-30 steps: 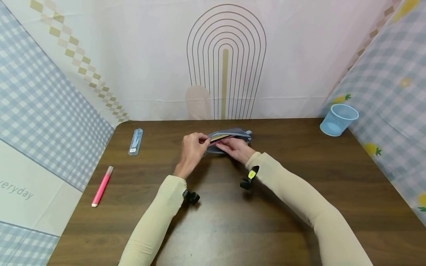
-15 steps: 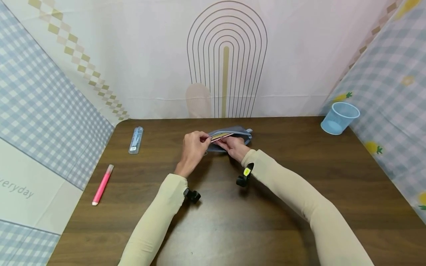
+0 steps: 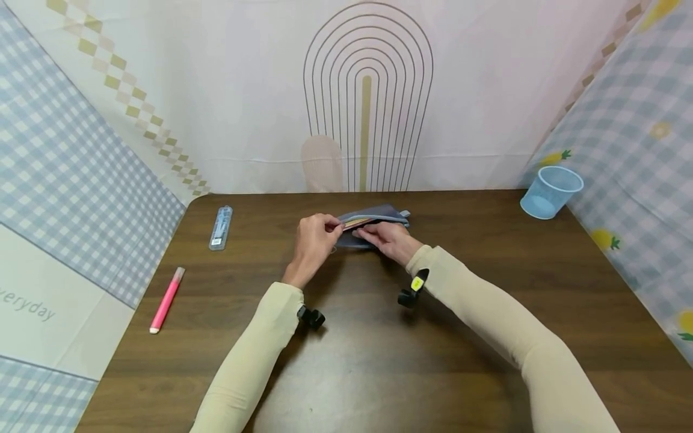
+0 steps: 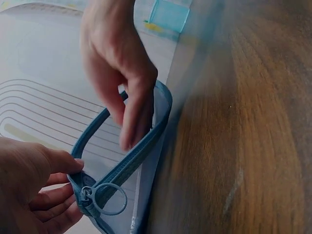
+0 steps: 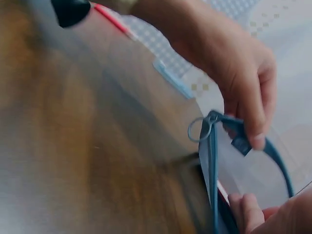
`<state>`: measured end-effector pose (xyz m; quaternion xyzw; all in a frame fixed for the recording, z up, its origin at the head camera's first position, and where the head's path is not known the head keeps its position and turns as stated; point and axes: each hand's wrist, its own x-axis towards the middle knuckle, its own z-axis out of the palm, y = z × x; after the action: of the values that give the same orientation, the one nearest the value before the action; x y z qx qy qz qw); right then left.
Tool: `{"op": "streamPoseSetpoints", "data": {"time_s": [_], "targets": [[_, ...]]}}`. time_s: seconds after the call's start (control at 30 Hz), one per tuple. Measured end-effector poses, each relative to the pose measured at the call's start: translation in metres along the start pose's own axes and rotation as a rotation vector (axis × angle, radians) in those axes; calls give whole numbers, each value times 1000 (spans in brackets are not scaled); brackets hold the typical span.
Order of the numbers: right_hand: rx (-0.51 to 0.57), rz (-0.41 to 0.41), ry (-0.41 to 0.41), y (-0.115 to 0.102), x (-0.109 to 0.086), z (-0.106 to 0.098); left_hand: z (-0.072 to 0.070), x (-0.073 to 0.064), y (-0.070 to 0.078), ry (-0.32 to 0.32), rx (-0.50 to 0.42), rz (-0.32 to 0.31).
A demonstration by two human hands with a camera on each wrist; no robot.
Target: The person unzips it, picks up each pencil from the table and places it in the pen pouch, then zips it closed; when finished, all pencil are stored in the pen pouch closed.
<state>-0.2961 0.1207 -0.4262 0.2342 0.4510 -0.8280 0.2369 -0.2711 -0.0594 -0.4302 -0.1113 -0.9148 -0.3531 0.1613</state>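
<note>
A blue-grey zip pouch [image 3: 379, 211] lies near the table's back edge with its mouth unzipped. Its zipper rim [image 4: 134, 160] spreads into a loop, and a ring pull [image 4: 107, 214] hangs at one end. My left hand [image 3: 315, 243] pinches the rim close to that end between thumb and fingers. Into the mouth reaches my right hand [image 3: 393, 238], fingers nearly straight and pointing down inside; nothing shows between them, though the fingertips are partly hidden. Thin yellowish and reddish edges of the contents [image 3: 355, 222] show in the opening; what they are is unclear.
A pink marker [image 3: 166, 300] lies at the table's left, with a slim clear-blue case [image 3: 221, 228] behind it. On the far right a light-blue mesh cup [image 3: 551, 193] stands by the cloth. Patterned cloth [image 3: 254, 96] hangs along the back and sides.
My right hand moved a little left, then back to the right at the pouch's mouth. The thin reddish edge by its fingers shows less now. My left hand keeps its hold.
</note>
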Motion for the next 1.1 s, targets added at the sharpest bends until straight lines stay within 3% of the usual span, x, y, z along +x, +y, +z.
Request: {"op": "streamPoseSetpoints", "data": {"time_s": [0.13,0.3,0.47,0.67,0.8,0.97,1.1], "targets": [[-42,32,-76,5,-26,-10,-3,-3,-3,-60,-3,21],[-124,-4,-175,13,-62,-16,-8,-7,-6,-153,-19,36],[-157,7,-268,12,-82,-22,-13,-8,-13,-242,-1,79],[-71,11,-304,5,-95,-27,-31,-12,-29,-283,27,161],[-29,-1,-326,0,-98,-27,-42,-14,-39,-321,148,238],[32,107,-346,5,-99,-23,-38,-18,-43,-393,275,357],[-22,127,-370,13,-96,-17,-30,-20,-44,-387,258,397]]}}
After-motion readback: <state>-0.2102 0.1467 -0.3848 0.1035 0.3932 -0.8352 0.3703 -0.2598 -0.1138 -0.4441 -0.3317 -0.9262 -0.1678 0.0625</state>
